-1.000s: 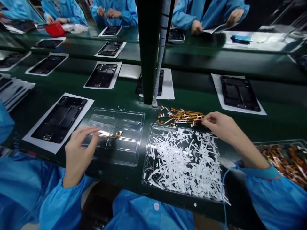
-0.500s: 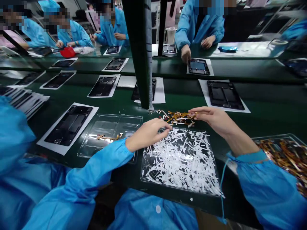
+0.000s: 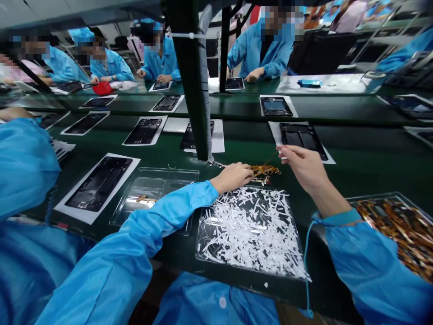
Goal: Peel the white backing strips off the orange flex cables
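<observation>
My left hand (image 3: 235,176) rests on the left part of a small pile of orange flex cables (image 3: 265,170), its fingers bent and closed on them; the fingertips are partly hidden. My right hand (image 3: 302,167) is raised a little to the right of that pile, thumb and fingers pinched on a thin flex cable with a whitish end. A faint thin strand runs from the pinch down toward the pile. Just in front of both hands lies a clear plastic tray (image 3: 197,246) full of short white paper strips (image 3: 250,230).
Left, another clear tray (image 3: 126,192) holds a flex cable (image 3: 145,200); beside it a black device housing (image 3: 99,183) lies on white paper. Right, a tray of flex cables (image 3: 399,230). An upright post (image 3: 192,90) stands behind the pile. Co-workers (image 3: 260,49) sit opposite; a co-worker's sleeve (image 3: 25,158) is at left.
My left hand has moved right onto the pile and its fingers have closed. My right hand has drawn back from the pile, pinching a cable. The opposite co-worker's hand has left a housing.
</observation>
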Tool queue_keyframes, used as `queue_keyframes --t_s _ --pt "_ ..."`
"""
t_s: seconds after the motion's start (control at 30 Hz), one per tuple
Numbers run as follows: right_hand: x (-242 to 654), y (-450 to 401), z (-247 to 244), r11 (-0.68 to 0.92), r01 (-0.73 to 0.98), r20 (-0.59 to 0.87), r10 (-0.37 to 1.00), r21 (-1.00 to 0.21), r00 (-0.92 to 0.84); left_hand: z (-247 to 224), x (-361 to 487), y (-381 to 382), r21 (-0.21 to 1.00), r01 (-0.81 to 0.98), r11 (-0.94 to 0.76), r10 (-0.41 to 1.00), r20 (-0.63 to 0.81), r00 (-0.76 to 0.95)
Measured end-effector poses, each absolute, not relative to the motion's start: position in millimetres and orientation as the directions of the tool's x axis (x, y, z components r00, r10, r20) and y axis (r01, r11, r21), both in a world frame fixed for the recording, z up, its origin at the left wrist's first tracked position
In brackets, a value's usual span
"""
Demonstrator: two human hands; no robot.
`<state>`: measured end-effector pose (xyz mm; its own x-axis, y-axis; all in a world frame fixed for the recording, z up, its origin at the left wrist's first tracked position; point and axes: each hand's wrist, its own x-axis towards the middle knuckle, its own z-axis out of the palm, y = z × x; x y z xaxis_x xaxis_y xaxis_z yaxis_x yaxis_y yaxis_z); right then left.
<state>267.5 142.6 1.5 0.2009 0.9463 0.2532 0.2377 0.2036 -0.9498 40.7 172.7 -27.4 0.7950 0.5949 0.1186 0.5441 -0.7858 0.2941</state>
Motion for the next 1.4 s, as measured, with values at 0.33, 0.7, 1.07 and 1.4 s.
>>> queue_keyframes --t_s 0.33,0.7,1.07,1.4 --pt "239 84 37 0.204 0.413 0.213 0.977 -0.888 -0.025 22 21 131 0.863 0.193 -0.467 0.776 0.296 0.557" --pt "204 6 20 0.078 0.393 0.056 0.996 -0.916 -0.067 24 1 46 0.862 0.145 -0.487 0.837 0.412 0.361" --pt "200 -28 14 0.106 0.388 0.109 0.994 -0.915 -0.014 -1 12 -1 0.684 0.345 -0.643 0.758 0.633 0.156" --pt "192 -34 10 0.169 0.487 0.165 0.985 -0.857 -0.052 -8 14 3 0.770 0.349 -0.534 0.843 0.514 0.156"
